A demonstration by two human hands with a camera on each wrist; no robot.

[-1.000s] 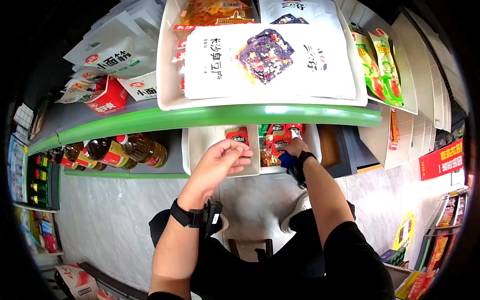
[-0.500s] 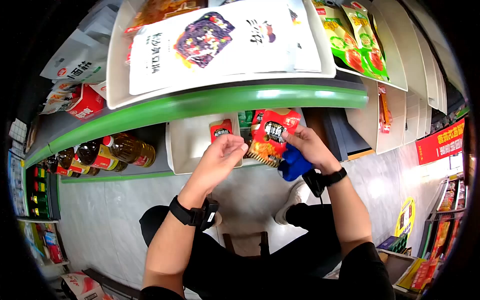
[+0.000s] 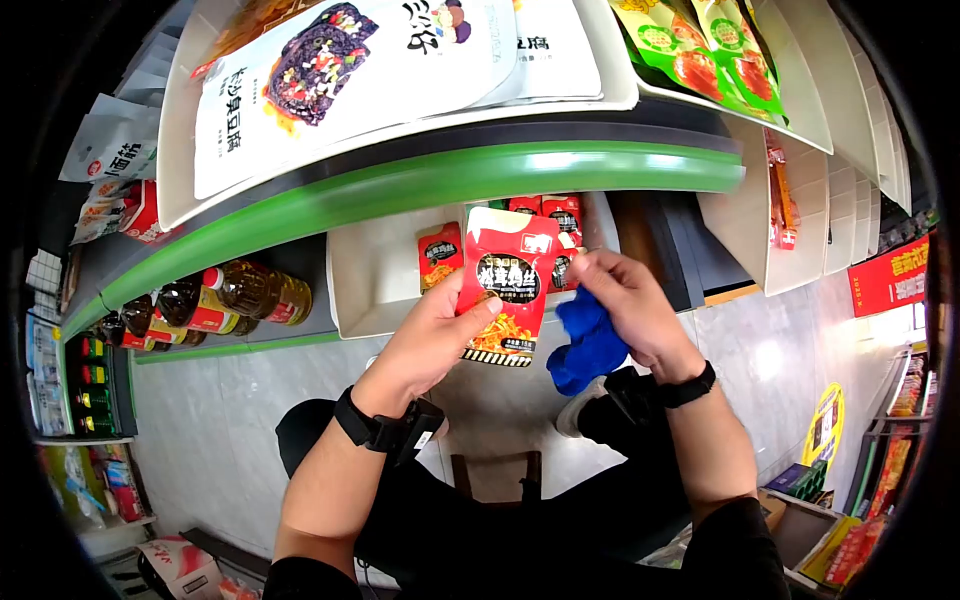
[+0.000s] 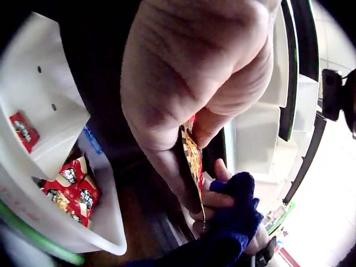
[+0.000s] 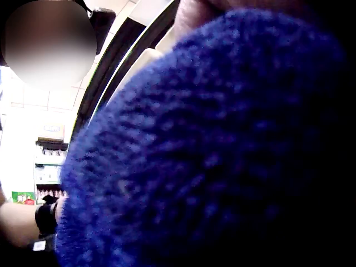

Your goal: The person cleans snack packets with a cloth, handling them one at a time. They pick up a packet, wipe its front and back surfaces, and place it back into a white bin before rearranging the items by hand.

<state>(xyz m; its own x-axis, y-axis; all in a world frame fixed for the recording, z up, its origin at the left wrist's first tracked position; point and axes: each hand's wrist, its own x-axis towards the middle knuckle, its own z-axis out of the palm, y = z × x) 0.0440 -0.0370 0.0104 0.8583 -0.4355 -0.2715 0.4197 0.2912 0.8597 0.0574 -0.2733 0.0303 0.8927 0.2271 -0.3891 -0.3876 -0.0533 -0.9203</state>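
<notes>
A red snack packet (image 3: 508, 290) with a cream top hangs upright before the lower shelf, its printed front toward the head camera. My left hand (image 3: 425, 335) pinches it by its left edge, thumb across the front. In the left wrist view the packet (image 4: 193, 161) shows nearly edge-on under that hand. My right hand (image 3: 635, 310) grips a bunched blue cloth (image 3: 588, 350), fingertips close by the packet's right edge. Fuzzy blue cloth (image 5: 194, 144) fills most of the right wrist view and hides the fingers there.
Behind the hands stands a white bin (image 3: 365, 285) holding a similar red packet (image 3: 440, 255). Several more red packets (image 4: 69, 192) lie in the adjoining bin. The green shelf edge (image 3: 430, 190) overhangs both, with white bags (image 3: 360, 90) above. Oil bottles (image 3: 262, 292) stand to the left.
The right hand has brought a packet out of the right bin, along with the blue cloth. The left hand has since taken the packet; the right hand keeps the cloth.
</notes>
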